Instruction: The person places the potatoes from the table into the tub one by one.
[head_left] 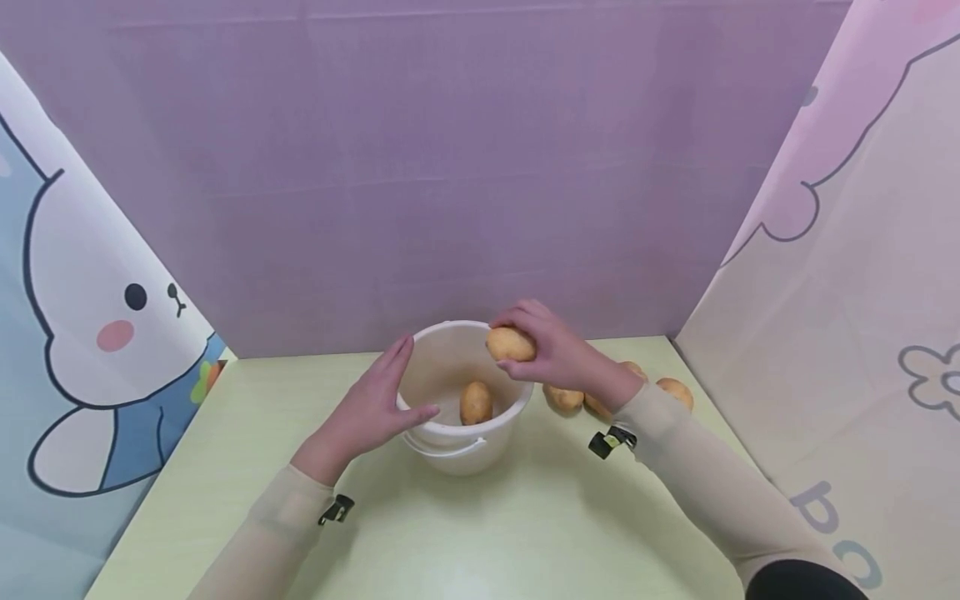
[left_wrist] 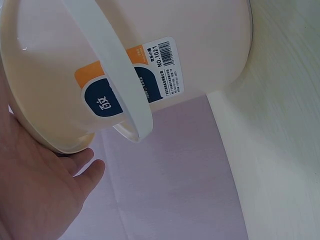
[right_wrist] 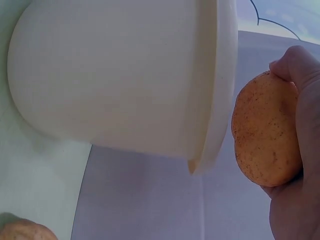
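A white plastic bucket (head_left: 450, 454) stands on the pale green table (head_left: 525, 533) with one potato (head_left: 476, 402) lying inside it. My right hand (head_left: 551, 350) grips another potato (head_left: 510, 343) just above the bucket's right rim; the right wrist view shows that potato (right_wrist: 265, 135) beside the rim (right_wrist: 220, 85). My left hand (head_left: 375, 404) rests with straight fingers against the bucket's left rim, thumb over the edge. In the left wrist view the bucket wall (left_wrist: 210, 30), its handle (left_wrist: 120, 80) and a label (left_wrist: 165, 67) fill the frame, my palm (left_wrist: 35, 190) beside them.
Several more potatoes (head_left: 564, 398) lie on the table right of the bucket, partly behind my right forearm, one (head_left: 677, 390) near the right wall. Purple cloth backs the table; printed curtains close both sides.
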